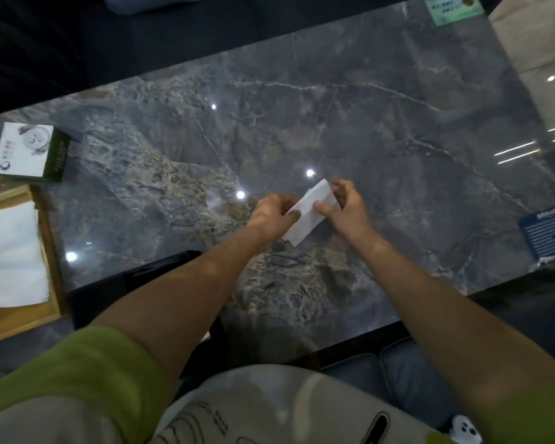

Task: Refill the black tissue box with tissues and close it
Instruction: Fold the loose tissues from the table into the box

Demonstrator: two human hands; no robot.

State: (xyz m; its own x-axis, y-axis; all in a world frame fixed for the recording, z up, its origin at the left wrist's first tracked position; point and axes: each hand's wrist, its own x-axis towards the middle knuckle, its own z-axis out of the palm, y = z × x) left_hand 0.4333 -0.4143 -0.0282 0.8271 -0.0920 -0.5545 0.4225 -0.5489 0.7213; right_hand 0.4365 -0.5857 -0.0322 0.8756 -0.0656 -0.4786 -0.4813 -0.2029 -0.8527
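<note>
Seen from the head, the left hand [274, 213] and right hand [346, 206] each pinch one end of a folded wad of white tissues [305, 216], fingers curled, over the middle of the marble counter [382, 123]. The black tissue box [116, 286] sits at the near left, largely hidden under the left forearm. The step looks like squaring the wad; next it must travel near-left into the box.
</note>
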